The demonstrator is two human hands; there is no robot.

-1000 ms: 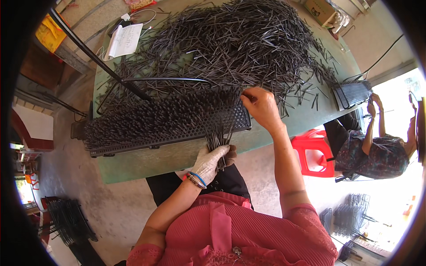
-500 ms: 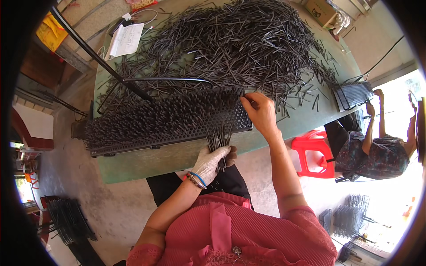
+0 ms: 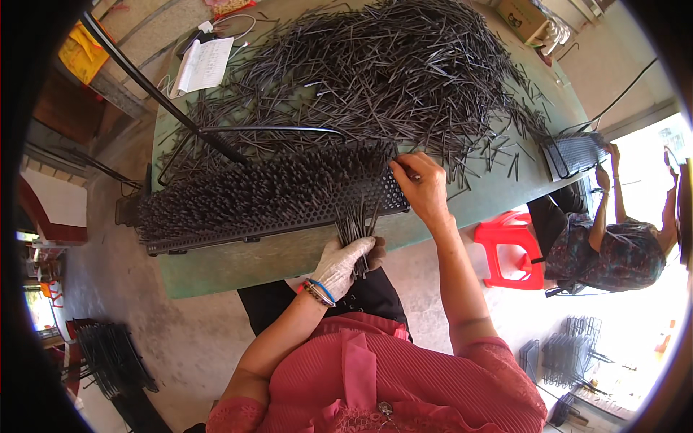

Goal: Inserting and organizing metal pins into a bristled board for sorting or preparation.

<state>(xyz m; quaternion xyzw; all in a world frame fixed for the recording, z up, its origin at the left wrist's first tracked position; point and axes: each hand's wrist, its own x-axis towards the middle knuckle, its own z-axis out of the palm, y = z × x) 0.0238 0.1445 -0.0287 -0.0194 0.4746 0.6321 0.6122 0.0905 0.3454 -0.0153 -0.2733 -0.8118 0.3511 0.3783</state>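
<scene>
A green bench [image 3: 206, 280] carries the black rack [image 3: 393, 198], packed with upright sticks [image 3: 238, 195]; behind the rack spreads a loose pile [image 3: 404, 72] of more. At the rack's right end, the bare right hand [image 3: 424, 185] has its fingers pinched together, any stick between them indistinct; before the rack, the gloved left hand [image 3: 336, 268] grips a small bundle [image 3: 353, 225].

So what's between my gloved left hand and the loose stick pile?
Tips of the held sticks, then the perforated black rack, bristling with more, in the head view.
</scene>
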